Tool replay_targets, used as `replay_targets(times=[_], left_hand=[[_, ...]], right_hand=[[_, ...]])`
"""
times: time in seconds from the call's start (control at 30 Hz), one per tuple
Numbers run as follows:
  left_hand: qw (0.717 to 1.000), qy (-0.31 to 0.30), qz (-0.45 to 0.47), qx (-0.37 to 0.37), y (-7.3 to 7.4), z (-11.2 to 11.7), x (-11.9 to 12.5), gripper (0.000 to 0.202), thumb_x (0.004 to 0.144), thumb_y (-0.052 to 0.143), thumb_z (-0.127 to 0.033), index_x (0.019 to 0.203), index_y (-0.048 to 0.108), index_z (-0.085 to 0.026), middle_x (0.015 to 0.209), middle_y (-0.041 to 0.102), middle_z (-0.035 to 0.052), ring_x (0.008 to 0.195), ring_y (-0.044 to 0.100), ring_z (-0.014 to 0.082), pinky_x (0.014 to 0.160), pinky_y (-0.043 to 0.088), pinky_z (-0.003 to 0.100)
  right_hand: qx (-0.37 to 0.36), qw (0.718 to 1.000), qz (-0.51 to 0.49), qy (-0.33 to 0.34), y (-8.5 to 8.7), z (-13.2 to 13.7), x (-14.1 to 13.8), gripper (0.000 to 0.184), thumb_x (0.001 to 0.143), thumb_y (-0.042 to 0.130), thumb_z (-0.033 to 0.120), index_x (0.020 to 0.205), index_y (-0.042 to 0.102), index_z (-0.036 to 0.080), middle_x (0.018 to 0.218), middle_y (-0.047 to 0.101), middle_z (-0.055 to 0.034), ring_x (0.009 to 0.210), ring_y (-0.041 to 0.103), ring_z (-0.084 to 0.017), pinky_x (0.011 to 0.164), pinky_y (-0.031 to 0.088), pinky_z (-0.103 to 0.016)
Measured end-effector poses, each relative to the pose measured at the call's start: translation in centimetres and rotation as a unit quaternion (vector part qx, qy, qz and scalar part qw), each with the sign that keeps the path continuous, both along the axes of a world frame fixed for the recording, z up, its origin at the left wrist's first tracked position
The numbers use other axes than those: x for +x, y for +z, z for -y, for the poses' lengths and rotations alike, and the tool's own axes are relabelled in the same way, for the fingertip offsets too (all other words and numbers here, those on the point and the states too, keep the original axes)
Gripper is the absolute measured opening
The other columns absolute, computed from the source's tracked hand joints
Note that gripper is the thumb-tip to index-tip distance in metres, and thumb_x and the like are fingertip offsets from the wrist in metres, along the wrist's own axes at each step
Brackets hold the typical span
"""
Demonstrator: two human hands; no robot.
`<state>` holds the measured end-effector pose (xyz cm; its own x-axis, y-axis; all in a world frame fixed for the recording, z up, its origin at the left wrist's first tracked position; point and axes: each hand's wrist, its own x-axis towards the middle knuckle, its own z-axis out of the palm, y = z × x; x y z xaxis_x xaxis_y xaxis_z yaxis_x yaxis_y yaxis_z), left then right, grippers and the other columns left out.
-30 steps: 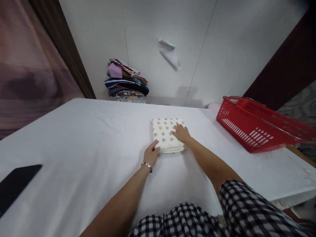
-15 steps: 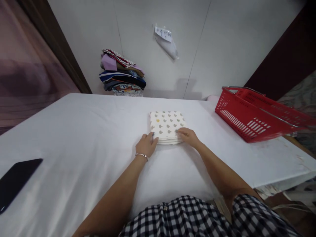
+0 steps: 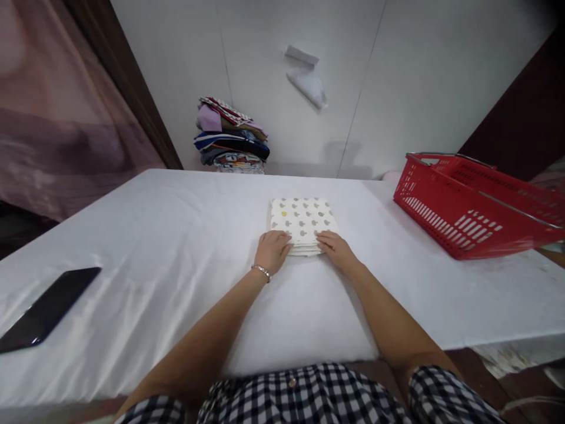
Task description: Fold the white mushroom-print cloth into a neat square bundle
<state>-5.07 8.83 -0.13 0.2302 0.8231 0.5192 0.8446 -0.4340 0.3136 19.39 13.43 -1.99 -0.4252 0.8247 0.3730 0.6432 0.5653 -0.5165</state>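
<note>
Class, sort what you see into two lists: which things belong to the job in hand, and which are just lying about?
In the job:
folded patterned cloth
left hand and right hand, both touching it
white-covered table beneath

Apparently just lying about:
dark flat device
red basket
stack of folded fabrics

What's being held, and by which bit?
The folded white cloth, touched at its near corners: left grip at the left one, right grip at the right. Pinched or just pressed, I can't tell.
</note>
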Motion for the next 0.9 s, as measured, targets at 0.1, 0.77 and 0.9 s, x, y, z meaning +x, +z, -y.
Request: replay_targets(times=[0.1,0.77,0.9], left_hand=[[0.999,-0.004,-0.026,-0.026,0.1,-0.8,0.7,0.019,0.085,0.054,-0.026,0.097,0.067,-0.022,0.103,0.063,0.0065,0.102,0.052,0.0228,0.091,0.038,0.041],[0.998,-0.015,-0.062,-0.022,-0.4,-1.0,0.6,0.018,0.085,0.054,-0.028,0.094,0.068,-0.023,0.097,0.063,0.0059,0.094,0.053,0.0213,0.084,0.040,0.037],[0.998,-0.004,-0.052,-0.041,0.0,-1.4,0.9,0.024,0.090,0.046,-0.030,0.086,0.069,-0.023,0.093,0.064,0.0048,0.092,0.053,0.0206,0.083,0.040,0.037]], right_hand=[[0.007,1.000,-0.027,-0.012,-0.3,-0.1,-0.2,0.028,0.087,0.047,0.036,0.102,0.069,0.026,0.116,0.064,-0.0037,0.116,0.051,-0.022,0.103,0.036,-0.044],[0.025,0.999,-0.042,0.008,-0.1,0.2,0.1,0.026,0.085,0.049,0.036,0.096,0.070,0.026,0.112,0.066,-0.0030,0.113,0.054,-0.021,0.102,0.037,-0.041],[0.006,0.998,-0.053,-0.015,-0.2,0.0,-0.1,0.026,0.085,0.048,0.036,0.093,0.071,0.027,0.109,0.067,-0.0021,0.111,0.055,-0.022,0.101,0.039,-0.042]])
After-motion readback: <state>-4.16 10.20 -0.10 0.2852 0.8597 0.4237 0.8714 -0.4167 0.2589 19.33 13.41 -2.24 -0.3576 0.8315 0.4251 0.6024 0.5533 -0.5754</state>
